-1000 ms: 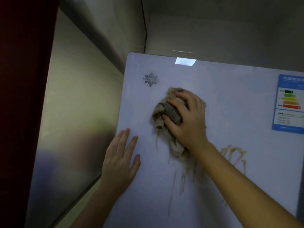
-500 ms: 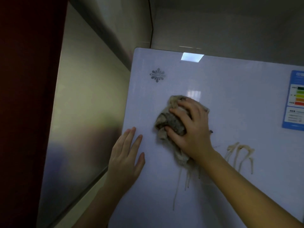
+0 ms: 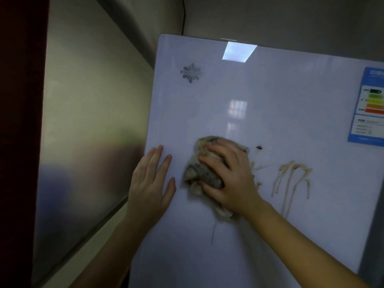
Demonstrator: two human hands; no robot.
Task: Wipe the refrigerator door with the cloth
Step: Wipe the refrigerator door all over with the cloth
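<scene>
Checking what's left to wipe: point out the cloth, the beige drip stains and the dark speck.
cloth (image 3: 204, 175): head view, grey bunched part at its left.
beige drip stains (image 3: 299, 166): head view, upper smear where the runs start.
dark speck (image 3: 259, 147): head view, its centre.

A brushed grey metal panel stood at nine o'clock; a thin black cable hung at twelve o'clock.
</scene>
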